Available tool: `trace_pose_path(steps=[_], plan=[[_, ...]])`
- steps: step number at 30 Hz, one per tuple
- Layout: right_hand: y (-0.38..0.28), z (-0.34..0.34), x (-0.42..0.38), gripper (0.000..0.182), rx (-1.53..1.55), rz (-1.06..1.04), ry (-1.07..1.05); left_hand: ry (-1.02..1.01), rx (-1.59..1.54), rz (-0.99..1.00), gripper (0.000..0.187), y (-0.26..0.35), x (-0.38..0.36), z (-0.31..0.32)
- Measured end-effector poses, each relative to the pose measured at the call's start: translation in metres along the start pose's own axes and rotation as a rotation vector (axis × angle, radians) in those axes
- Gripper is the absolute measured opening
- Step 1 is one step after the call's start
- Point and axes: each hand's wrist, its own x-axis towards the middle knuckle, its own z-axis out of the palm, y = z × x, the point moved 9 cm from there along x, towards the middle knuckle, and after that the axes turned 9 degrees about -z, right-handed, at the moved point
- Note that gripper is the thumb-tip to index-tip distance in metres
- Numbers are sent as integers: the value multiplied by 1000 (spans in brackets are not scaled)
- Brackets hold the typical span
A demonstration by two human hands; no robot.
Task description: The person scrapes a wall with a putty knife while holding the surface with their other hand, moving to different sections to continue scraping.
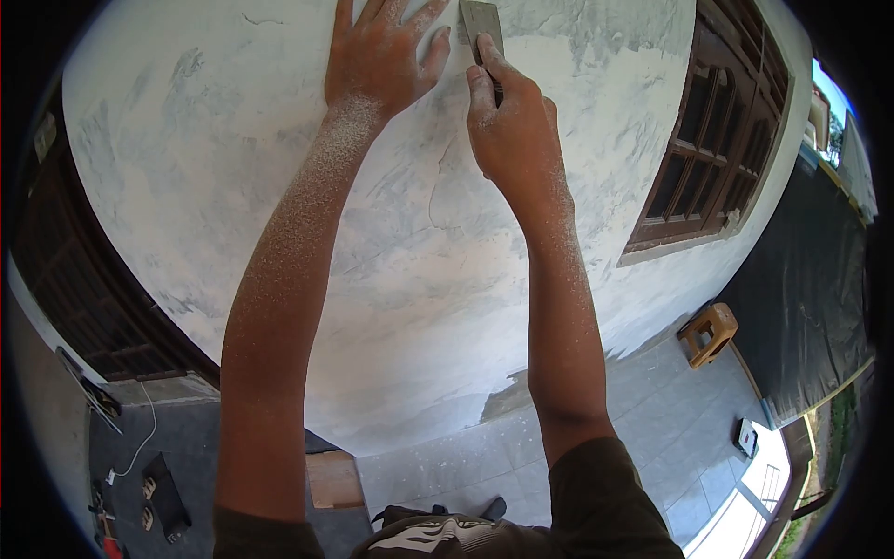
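My left hand (384, 54) lies against the white, patchy wall (410, 252) at the top of the view, its fingers spread and dusted with white powder. Just to its right, my right hand (514, 116) is wrapped round the handle of a flat metal scraper (482, 26). The scraper's blade points up, close to the wall. One finger is stretched along the scraper, and the thumb presses on its side. White dust covers both forearms. A thin crack runs down the wall between the arms.
A brown wooden window (712, 140) is at the right, another dark window frame (74, 270) at the left. A stool (711, 334) stands on the tiled floor (643, 401) at lower right. A white cable (149, 429) and tools lie at lower left.
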Motion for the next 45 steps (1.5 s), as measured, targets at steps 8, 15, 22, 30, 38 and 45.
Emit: trace_pose_path(steps=[8,15,22,30,38,45], plan=[[1,1,0,39,31,73,-45,16,-36,8,47,0,1,-1],[0,1,-5,40,-61,-108,42,25,-59,3,46,-1,2,-3],[6,4,-13,39,-85,-66,10,11,-38,0,47,0,0,-3],[6,3,-11,39,-40,-12,-1,32,-54,4,45,-1,-1,-3],[3,-1,-5,39,-68,-9,-18,13,-53,-2,45,0,0,-4],[5,0,6,40,-31,39,-69,3,-62,0,45,-1,0,-3]])
